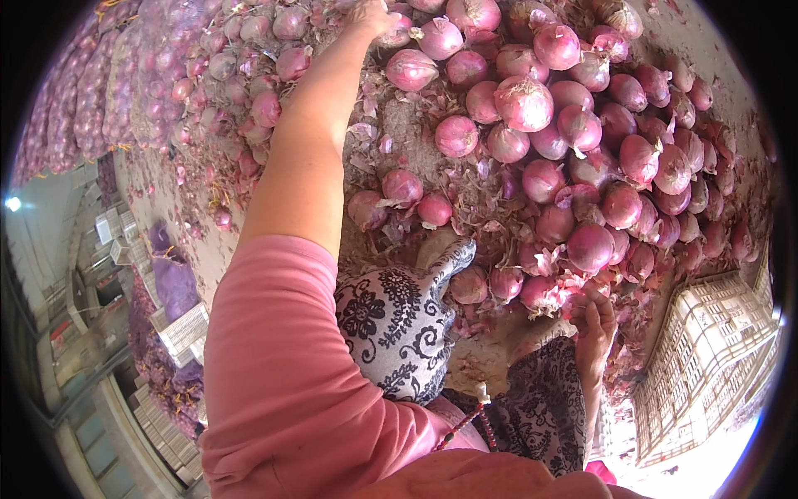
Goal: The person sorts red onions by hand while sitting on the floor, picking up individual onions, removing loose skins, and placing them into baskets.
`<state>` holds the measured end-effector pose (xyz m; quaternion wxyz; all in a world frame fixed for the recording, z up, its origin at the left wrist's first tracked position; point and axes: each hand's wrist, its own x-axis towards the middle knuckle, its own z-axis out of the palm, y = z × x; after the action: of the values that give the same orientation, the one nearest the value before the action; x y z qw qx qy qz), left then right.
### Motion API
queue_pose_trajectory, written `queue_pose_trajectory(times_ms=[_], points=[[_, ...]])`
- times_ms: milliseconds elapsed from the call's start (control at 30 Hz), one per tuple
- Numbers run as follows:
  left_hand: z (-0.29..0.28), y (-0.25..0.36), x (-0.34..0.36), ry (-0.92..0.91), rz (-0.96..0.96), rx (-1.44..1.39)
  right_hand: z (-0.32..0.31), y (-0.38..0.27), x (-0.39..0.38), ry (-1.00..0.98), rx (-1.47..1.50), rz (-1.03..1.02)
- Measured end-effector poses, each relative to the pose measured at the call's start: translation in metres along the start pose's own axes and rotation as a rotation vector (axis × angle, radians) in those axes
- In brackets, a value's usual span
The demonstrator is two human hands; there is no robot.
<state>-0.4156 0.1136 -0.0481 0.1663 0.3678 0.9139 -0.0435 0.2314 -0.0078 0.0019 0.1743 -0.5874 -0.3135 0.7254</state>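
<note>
Pink sleeve [283, 358] fills the near left, running up to a bare forearm that stretches far ahead. Beside it hangs a beaded cord [483, 401] with a pale tip. Below and beyond are the person's legs in patterned trousers [386, 333], pale grey with black flowers on the left knee, darker on the right.

Just past the right knee is the right hand [593, 324], its fingers bent, just beside a ragged-skinned onion [542, 295] at the near edge of the heap; whether it grips anything I cannot tell. Off to the right, a pale slatted crate [706, 333] stands tilted in the view.

Red-purple onions [579, 126] lie heaped on the ground [478, 353] ahead and to the right, some resting on others. Three more [403, 189] sit close together nearer the forearm, among loose papery skins [362, 130].

At the top edge, the left hand [370, 15] is bent down over an onion [395, 32]; the frame cuts it off, so its grip cannot be told. Left of that forearm lie further loose onions [266, 108]. Beyond are filled mesh sacks [91, 108], a purple sack [174, 279] and white crates [184, 333].
</note>
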Motion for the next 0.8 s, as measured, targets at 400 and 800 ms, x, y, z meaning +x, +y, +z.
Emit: queue_pose_trajectory(times_ms=[400, 800], points=[[0.069, -0.093, -0.031, -0.042, -0.036, -0.563, 0.002, 0.008, -0.011, -0.072, -0.054, -0.039], [0.065, 0.024, -0.215, -0.585, 0.476, -1.52, 0.029, -0.015, -0.018, -0.089, -0.274, -0.138]])
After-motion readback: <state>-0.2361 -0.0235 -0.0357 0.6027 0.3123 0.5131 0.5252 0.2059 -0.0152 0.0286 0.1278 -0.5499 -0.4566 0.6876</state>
